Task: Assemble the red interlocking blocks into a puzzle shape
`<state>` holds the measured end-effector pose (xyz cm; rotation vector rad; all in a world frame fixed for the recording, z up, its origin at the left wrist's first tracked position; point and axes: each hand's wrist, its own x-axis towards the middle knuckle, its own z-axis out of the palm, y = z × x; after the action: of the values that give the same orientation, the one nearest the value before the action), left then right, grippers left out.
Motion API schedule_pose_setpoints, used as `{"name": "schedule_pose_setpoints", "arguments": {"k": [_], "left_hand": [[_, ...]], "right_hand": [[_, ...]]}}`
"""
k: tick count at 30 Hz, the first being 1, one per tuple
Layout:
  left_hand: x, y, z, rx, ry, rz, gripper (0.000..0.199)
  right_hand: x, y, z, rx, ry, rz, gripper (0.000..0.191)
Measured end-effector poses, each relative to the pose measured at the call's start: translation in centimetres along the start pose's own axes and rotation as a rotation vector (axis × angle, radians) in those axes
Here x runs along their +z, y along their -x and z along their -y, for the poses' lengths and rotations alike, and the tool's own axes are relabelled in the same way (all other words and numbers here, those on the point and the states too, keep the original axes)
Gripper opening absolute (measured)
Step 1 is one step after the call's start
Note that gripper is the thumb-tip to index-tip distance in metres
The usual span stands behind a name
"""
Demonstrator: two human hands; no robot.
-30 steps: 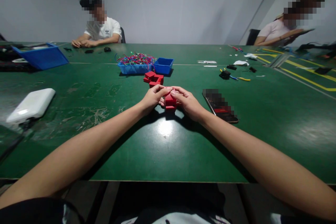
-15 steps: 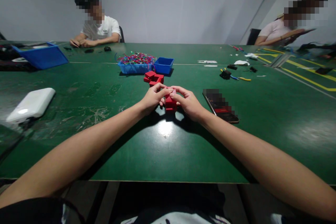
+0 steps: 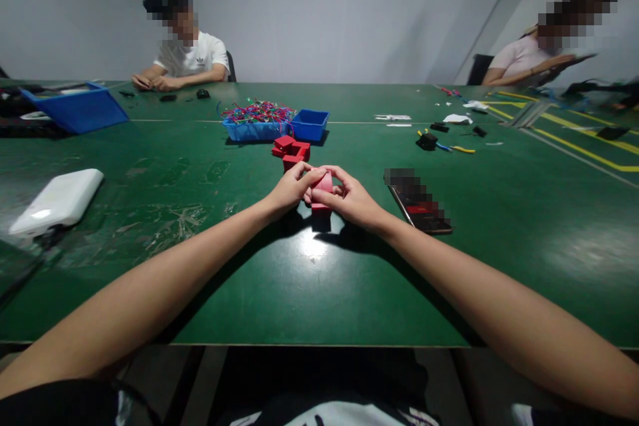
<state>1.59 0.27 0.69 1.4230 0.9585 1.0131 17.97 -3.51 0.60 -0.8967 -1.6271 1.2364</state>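
Between my two hands, above the green table [image 3: 279, 293], is a red block-like piece [image 3: 323, 183] whose top catches the light. My left hand [image 3: 294, 188] grips its left side with bent fingers. From the right, my right hand [image 3: 352, 198] holds the same piece, its thumb across the near face. Fingers hide part of the piece. Just beyond my left hand lie more red parts [image 3: 295, 148] on the table.
Behind the red parts stand a blue bin of coloured wires [image 3: 257, 131] and a smaller blue bin [image 3: 310, 125]. A phone [image 3: 419, 203] lies right, a white device [image 3: 57, 201] left. Pliers [image 3: 449, 146] lie farther back. Two people sit across the table.
The red piece has turned in my hands and its top now looks lighter. My right thumb has moved down across its near face.
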Motion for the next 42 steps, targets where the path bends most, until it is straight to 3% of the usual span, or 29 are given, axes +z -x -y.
{"name": "schedule_pose_setpoints", "arguments": {"k": [2, 4, 9, 15, 22, 26, 30, 37, 42], "left_hand": [[-0.1, 0.0, 0.4, 0.052, -0.065, -0.013, 0.036], [-0.3, 0.1, 0.9, 0.1, -0.122, -0.013, 0.038], [-0.5, 0.5, 1.5, 0.167, -0.261, 0.004, 0.047], [0.1, 1.4, 0.6, 0.309, -0.476, 0.085, 0.064], [0.2, 1.7, 0.5, 0.454, -0.692, 0.205, 0.052], [0.1, 1.7, 0.6, 0.481, -0.803, 0.235, 0.041], [0.0, 1.5, 1.0, 0.517, -0.944, 0.254, 0.043], [-0.3, 1.4, 1.5, 0.581, -1.043, 0.266, 0.036], [-0.4, 1.4, 1.4, 0.582, -1.091, 0.297, 0.031]], "right_hand": [[0.0, 0.2, -0.1, -0.048, 0.054, 0.057, 0.087], [0.1, 0.3, -0.4, -0.106, 0.144, 0.058, 0.094], [0.6, 0.3, -1.2, -0.237, 0.411, -0.084, 0.081], [0.8, 0.5, -1.4, -0.338, 0.673, -0.29, 0.073], [0.1, 0.0, -1.8, -0.167, 0.858, -0.405, 0.06], [-0.3, 0.0, -1.9, -0.156, 0.897, -0.402, 0.068], [-0.4, 0.1, -1.8, -0.176, 0.985, -0.407, 0.07], [-1.0, 0.1, -0.5, -0.262, 1.144, -0.397, 0.043], [-1.6, 0.0, 0.2, -0.288, 1.24, -0.283, 0.034]]}}
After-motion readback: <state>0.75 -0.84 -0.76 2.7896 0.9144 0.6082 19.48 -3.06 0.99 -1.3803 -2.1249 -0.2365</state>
